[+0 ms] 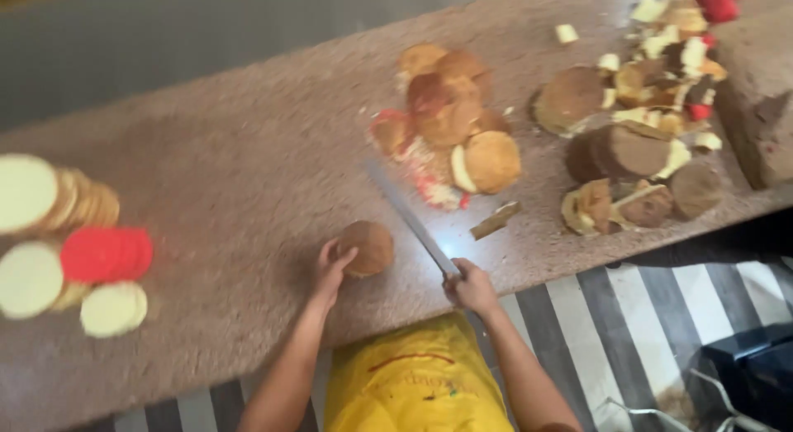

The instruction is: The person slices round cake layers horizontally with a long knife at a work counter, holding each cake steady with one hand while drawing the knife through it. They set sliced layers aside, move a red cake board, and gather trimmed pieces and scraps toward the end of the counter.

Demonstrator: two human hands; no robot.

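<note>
The left hand (pixel 330 269) is cupped against the near left side of a small round brown cake (pixel 368 248), fingers curled onto its edge, steadying it on the speckled brown stone surface (pixel 231 168). The cake sits close to the near edge of the surface, just left of the middle of the view. The right hand (pixel 471 287) is closed in a fist round the handle of a long knife (pixel 410 218), whose blade runs up and to the left, away from the person, passing just right of the cake without clearly touching it (the frame is blurred, so contact cannot be judged for sure).

Beyond the blade's tip lies a heap of round cakes (pixel 450 118), golden and brown, with bits of red and white wrapping or crumbs about them. Further right is a messier pile of cake offcuts (pixel 652 126), dark brown rounds mixed with pale yellow trimmings and a few red pieces. One loose offcut strip (pixel 496 220) lies near the right hand.

At the far left of the surface are stacked cake slices: pale cream discs (pixel 29 279) and a stack of red discs (pixel 106 254), leaning in rows.

Below, the person's yellow apron (pixel 417 382) shows, above a grey-and-white striped floor (pixel 644 316).
</note>
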